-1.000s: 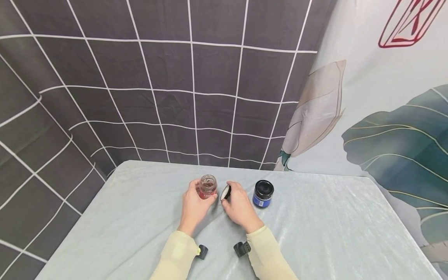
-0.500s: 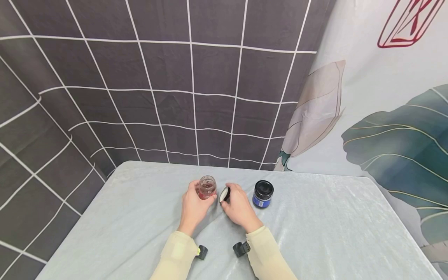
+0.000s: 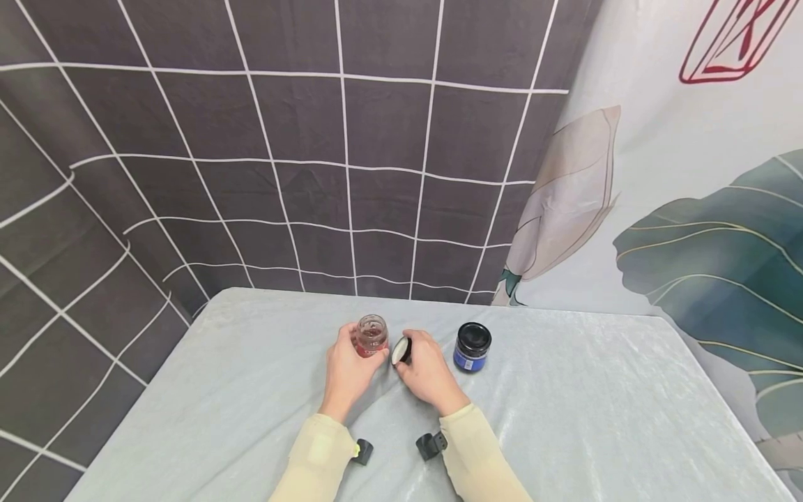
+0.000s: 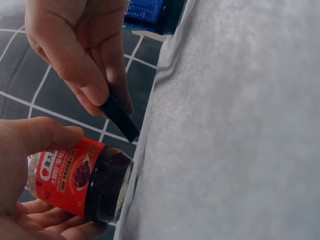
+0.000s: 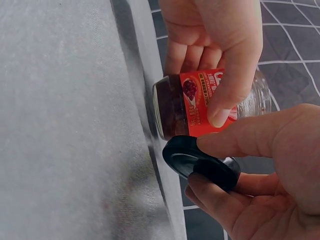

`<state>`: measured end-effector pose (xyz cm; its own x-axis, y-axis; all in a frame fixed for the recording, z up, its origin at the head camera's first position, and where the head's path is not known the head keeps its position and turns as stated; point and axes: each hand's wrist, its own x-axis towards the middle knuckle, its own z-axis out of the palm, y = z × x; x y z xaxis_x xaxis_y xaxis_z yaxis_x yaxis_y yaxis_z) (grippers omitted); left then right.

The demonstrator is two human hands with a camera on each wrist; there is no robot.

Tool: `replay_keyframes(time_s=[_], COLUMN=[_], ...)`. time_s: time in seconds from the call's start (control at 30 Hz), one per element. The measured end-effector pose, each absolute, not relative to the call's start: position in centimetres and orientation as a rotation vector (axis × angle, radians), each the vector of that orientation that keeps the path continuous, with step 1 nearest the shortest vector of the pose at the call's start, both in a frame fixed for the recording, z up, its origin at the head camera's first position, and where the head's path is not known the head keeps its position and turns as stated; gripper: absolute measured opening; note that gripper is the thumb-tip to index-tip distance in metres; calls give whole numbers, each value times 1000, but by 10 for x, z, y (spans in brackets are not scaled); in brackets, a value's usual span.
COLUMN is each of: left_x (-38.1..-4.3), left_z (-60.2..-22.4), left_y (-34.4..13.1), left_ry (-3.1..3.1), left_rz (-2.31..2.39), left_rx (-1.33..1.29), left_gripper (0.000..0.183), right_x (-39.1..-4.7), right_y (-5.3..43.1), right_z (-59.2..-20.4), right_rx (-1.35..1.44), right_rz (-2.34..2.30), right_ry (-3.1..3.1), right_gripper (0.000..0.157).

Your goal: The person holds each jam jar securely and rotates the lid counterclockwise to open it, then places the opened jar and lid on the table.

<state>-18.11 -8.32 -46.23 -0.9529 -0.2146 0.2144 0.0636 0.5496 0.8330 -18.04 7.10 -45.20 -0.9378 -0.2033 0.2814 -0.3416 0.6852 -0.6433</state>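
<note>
A glass jar of jam (image 3: 373, 336) with a red label stands uncovered on the table; its label reads "chunky strawberry" in the left wrist view. My left hand (image 3: 348, 373) grips the jar round its side, thumb in front. Just to the right, my right hand (image 3: 429, 369) pinches a black lid (image 3: 402, 351) by its rim, tilted on edge with its pale inner side toward the jar. In the right wrist view the lid (image 5: 200, 162) shows its dark outer face. Lid and jar are close together in the head view; a narrow gap lies between them.
A second jar (image 3: 472, 346) with a blue label and black lid stands upright to the right of my right hand. A pale cloth covers the table (image 3: 596, 404). Behind it hangs a dark gridded curtain (image 3: 383, 195), with a leaf-patterned cloth (image 3: 690, 244) at right.
The lid in my right hand has shifted slightly left, nearer the jar, and its pale inner side shows a little more. My left hand and the jar are nearly still.
</note>
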Motion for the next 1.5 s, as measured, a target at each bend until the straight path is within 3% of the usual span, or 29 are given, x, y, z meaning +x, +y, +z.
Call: replay_keyframes(time_s=[1.5], left_x=[-183], left_z=[-465], left_y=[-84], left_ry=[-2521], left_rz=[-1379], left_rx=[156], left_gripper=[66], right_x=[-190], right_y=[71], right_z=[-458], right_rx=[392], right_rz=[1152], right_ry=[-2779], right_gripper=[52])
